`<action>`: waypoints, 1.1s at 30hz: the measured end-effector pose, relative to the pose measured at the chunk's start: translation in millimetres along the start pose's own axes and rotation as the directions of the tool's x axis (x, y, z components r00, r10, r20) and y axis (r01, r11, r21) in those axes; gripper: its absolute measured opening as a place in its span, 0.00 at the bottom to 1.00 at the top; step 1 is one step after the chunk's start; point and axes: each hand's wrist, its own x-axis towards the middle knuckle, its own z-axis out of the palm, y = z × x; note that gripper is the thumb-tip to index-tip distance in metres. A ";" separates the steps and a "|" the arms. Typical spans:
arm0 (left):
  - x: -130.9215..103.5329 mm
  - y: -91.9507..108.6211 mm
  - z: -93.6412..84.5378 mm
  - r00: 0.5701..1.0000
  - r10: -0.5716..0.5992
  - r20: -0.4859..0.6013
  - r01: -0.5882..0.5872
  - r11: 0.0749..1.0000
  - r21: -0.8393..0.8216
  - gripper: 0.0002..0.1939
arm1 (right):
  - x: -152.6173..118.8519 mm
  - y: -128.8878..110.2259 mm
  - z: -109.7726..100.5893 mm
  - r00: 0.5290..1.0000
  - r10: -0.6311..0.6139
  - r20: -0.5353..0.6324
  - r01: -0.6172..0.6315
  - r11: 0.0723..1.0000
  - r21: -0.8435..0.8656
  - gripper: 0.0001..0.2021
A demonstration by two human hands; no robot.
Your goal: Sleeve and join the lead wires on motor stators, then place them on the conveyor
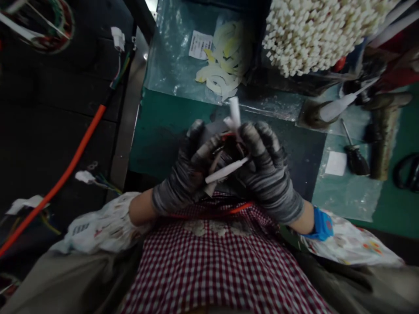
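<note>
My left hand (193,163) and my right hand (266,168), both in grey striped gloves, curl around a motor stator (231,146) in front of my body. The fingers cover most of it, and motion blurs it. A reddish edge shows at its top. One white sleeve (235,112) sticks up between the hands. Another white sleeve (225,170) lies slantwise across the near side, its right end by my right fingers. A dark grey work mat (299,150) lies beneath on the green table.
Behind the hands lies a plastic bag (173,56) with pale curved strips (225,65). A heap of white connectors (324,35) fills the back right. A hammer (384,135) and a screwdriver (356,157) lie right. An orange cable (78,152) and another wound ring (52,26) are left.
</note>
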 end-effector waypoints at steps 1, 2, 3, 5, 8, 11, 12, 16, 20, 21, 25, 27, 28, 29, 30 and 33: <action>6.2 0.8 -3.0 0.994 0.109 0.025 -0.110 0.993 0.034 0.45 | 1.1 5.1 4.6 1.000 0.010 -0.010 -0.010 0.999 0.039 0.32; 11.9 1.8 -7.3 0.978 0.192 0.077 -0.197 0.978 0.062 0.45 | 1.3 10.3 9.0 0.999 0.021 -0.025 -0.019 0.996 0.093 0.34; 16.8 2.8 -12.4 0.962 0.235 0.139 -0.247 0.966 0.077 0.45 | 0.7 15.9 12.9 0.999 0.038 -0.035 -0.032 0.988 0.152 0.36; 23.7 4.6 -22.1 0.939 0.244 0.241 -0.269 0.960 0.075 0.44 | -2.2 27.5 17.5 0.998 0.065 -0.004 -0.062 0.967 0.246 0.40; 27.1 7.4 -30.6 0.923 0.243 0.297 -0.275 0.959 0.067 0.43 | -7.1 43.9 15.6 0.996 -0.042 0.081 0.018 0.960 0.278 0.36; 28.8 11.4 -34.1 0.926 0.108 0.362 -0.158 0.981 0.112 0.41 | -9.0 52.4 9.1 0.977 -0.172 0.124 0.129 0.946 0.298 0.25; 29.9 12.9 -35.0 0.920 0.041 0.390 -0.100 0.986 0.132 0.40 | -9.3 52.4 7.5 0.977 -0.162 0.137 0.114 0.945 0.306 0.25; 32.0 16.6 -32.4 0.916 0.085 0.391 -0.115 0.992 0.054 0.39 | -14.0 41.9 8.4 0.989 -0.011 0.151 -0.034 0.955 0.295 0.28; 18.9 19.4 -10.5 0.982 0.144 0.124 -0.153 0.986 0.067 0.46 | -25.5 28.7 13.4 0.995 0.020 0.098 -0.043 0.968 0.246 0.25; 14.2 20.8 -4.2 0.994 0.104 0.043 -0.108 0.990 0.093 0.48 | -28.2 26.3 14.0 0.994 0.025 0.106 -0.049 0.972 0.231 0.26; 4.9 28.9 9.2 0.998 -0.036 -0.056 0.040 0.996 0.079 0.37 | -31.9 22.3 11.2 0.967 0.231 0.104 -0.251 0.930 0.269 0.39; 8.5 33.1 9.4 0.998 -0.051 -0.023 0.053 0.996 0.078 0.33 | -29.3 24.3 4.6 0.937 0.331 0.108 -0.347 0.869 0.353 0.40; 11.7 34.9 9.3 0.999 -0.045 -0.009 0.046 0.995 0.084 0.33 | -27.2 26.3 0.0 0.928 0.349 0.127 -0.371 0.842 0.392 0.38; 15.5 36.6 9.3 1.000 -0.030 -0.003 0.030 0.996 0.090 0.33 | -24.7 28.8 -5.1 0.925 0.349 0.152 -0.380 0.824 0.421 0.35; 19.4 38.2 9.7 1.000 -0.015 0.003 0.015 0.995 0.097 0.33 | -22.2 31.7 -10.1 0.926 0.337 0.173 -0.378 0.816 0.437 0.33; 30.1 43.7 12.3 1.000 0.006 0.024 -0.009 0.990 0.142 0.33 | -15.6 40.3 -20.8 0.936 0.298 0.188 -0.351 0.827 0.440 0.31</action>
